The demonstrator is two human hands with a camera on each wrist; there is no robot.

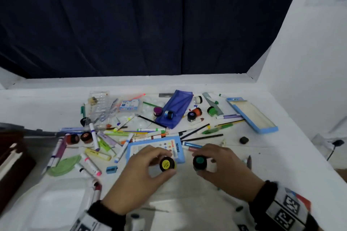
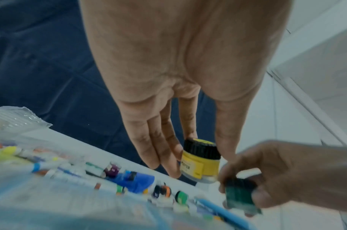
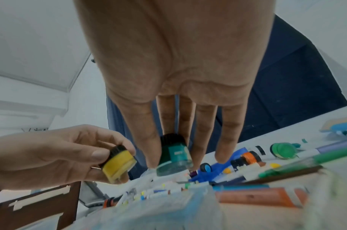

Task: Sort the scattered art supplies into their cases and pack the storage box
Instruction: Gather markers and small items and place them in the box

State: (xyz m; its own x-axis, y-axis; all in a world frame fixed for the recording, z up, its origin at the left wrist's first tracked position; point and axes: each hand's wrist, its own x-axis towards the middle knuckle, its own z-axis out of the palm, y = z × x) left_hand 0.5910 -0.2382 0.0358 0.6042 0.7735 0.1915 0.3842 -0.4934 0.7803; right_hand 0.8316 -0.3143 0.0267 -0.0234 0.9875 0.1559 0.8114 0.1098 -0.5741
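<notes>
Yellow paint jar (image 1: 167, 163) and green paint jar (image 1: 200, 162), pinched in your left hand (image 1: 139, 178) and right hand (image 1: 228, 171), above scattered markers (image 1: 93, 137) and blue flat case (image 1: 155, 151) on white worktop (image 1: 281, 155).

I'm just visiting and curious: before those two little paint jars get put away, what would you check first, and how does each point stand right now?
1. Left hand grips the yellow paint jar firmly: ok, fingers and thumb pinch it.
2. Right hand grips the green paint jar firmly: ok.
3. Both black caps on: ok; whether screwed tight, cannot tell.
4. Jars clear of the table: ok, both are held above the clutter.
5. A case ready to take the jars: cannot tell; the open blue tray lies far right, and the purple pouch already has a blue jar on it.
</notes>
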